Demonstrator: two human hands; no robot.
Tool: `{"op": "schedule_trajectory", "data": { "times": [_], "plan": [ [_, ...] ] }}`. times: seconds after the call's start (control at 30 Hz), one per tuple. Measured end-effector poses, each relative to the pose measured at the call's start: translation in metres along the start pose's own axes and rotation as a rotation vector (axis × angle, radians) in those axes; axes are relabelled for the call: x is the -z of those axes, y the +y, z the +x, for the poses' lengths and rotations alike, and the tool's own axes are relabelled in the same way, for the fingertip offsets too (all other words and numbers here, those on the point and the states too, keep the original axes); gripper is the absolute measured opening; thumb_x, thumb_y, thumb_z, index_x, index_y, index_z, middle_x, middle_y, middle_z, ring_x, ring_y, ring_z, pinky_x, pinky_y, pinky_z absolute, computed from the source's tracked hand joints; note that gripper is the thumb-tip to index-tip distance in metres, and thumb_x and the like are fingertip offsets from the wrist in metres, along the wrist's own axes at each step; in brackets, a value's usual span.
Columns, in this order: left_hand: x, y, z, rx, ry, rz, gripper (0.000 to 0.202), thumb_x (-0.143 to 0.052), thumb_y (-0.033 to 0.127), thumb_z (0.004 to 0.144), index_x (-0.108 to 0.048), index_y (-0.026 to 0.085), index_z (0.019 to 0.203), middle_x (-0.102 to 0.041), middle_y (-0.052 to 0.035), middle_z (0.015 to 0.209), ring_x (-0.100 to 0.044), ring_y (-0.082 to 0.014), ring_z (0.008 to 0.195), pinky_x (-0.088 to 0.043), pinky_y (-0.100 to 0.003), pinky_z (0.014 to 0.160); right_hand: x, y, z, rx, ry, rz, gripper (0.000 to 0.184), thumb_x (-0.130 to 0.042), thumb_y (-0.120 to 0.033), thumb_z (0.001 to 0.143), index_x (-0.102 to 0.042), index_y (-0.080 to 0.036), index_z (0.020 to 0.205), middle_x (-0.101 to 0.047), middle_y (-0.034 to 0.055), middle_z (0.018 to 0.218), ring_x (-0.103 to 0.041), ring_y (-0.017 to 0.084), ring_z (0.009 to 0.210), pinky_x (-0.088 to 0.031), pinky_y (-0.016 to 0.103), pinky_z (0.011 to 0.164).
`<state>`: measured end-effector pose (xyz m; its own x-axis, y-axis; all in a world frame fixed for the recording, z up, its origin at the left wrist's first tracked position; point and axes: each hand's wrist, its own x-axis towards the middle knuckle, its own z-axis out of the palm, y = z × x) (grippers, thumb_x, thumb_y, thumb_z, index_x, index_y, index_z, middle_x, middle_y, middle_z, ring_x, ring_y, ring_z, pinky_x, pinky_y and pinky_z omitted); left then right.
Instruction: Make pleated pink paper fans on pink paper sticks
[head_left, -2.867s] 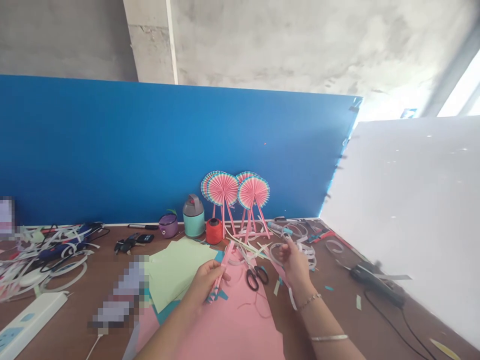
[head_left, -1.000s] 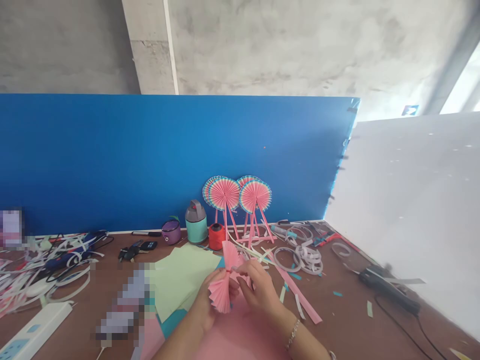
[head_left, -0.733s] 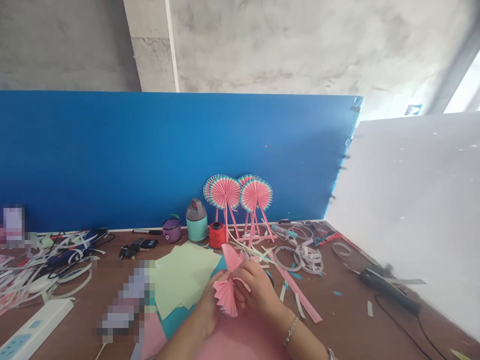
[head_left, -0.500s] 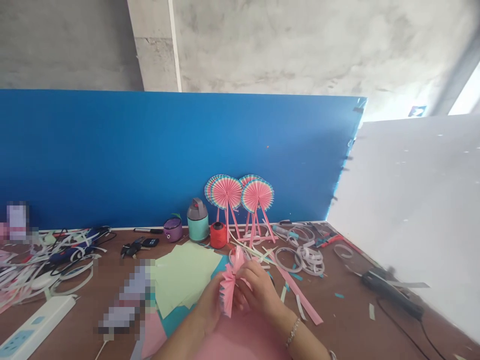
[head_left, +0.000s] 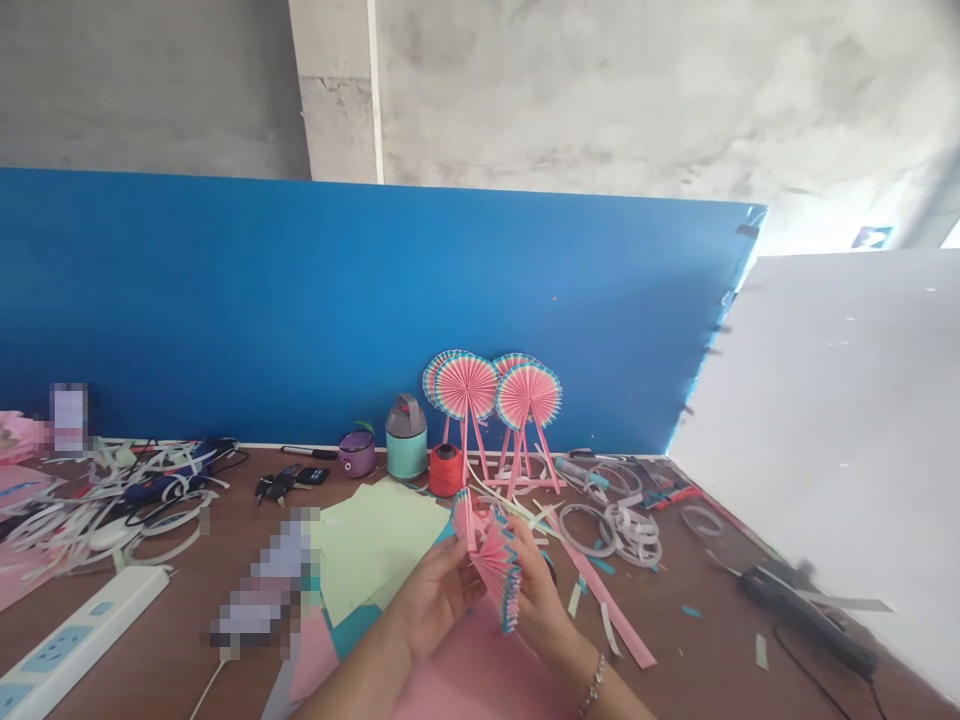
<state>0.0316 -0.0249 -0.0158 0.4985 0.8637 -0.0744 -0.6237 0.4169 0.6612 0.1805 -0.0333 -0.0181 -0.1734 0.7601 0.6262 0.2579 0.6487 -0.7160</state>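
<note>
Between my two hands is a pleated pink paper fan [head_left: 495, 562] with a blue-and-white fringe, partly spread. My left hand [head_left: 437, 595] holds it from the left, fingers curled at its folded part. On the other side my right hand [head_left: 536, 580] grips its pleats, some fingers hidden behind the paper. Pink paper [head_left: 472, 670] lies under my wrists. Left of my hands are light green sheets [head_left: 375, 540] over blue paper. Finished-looking round pink fans [head_left: 466, 385] on paper legs stand at the back against the blue panel.
A red thread spool [head_left: 445, 470], a teal jar [head_left: 406, 445] and a purple pot [head_left: 357, 455] line the back. Rolls of tape [head_left: 589, 530] and paper strips lie right, beside a black hot glue gun [head_left: 810, 610]. A power strip [head_left: 82, 640] and tangled strips [head_left: 157, 500] are left.
The fan has turned and spread, so its blue fringe now faces right and toward me. My right hand has moved to its right side, and the camera view has swung slightly left.
</note>
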Motion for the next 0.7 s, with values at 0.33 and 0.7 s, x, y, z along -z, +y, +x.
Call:
{"op": "schedule_trajectory", "data": {
  "times": [0.33, 0.7],
  "plan": [
    [0.0, 0.004, 0.001, -0.15, 0.095, 0.15, 0.029, -0.068, 0.034, 0.077, -0.064, 0.015, 0.098, -0.07, -0.0087, 0.091, -0.065, -0.0156, 0.078, -0.049, -0.025, 0.072, 0.0, 0.002, 0.001, -0.101, -0.024, 0.107, 0.031, -0.061, -0.035, 0.079, -0.062, -0.024, 0.108, -0.059, 0.0095, 0.107, -0.054, 0.024, 0.102, -0.045, 0.037, 0.091],
    [0.004, 0.021, -0.001, -0.026, 0.017, 0.407, 0.035, -0.075, 0.04, 0.067, -0.066, 0.011, 0.086, -0.07, -0.0089, 0.076, -0.066, -0.0167, 0.068, -0.048, -0.024, 0.064, -0.001, 0.007, -0.003, -0.431, 0.004, 0.34, 0.039, -0.072, -0.045, 0.07, -0.067, -0.019, 0.099, -0.068, 0.0066, 0.088, -0.061, 0.021, 0.078, -0.051, 0.033, 0.074]
  ]
}}
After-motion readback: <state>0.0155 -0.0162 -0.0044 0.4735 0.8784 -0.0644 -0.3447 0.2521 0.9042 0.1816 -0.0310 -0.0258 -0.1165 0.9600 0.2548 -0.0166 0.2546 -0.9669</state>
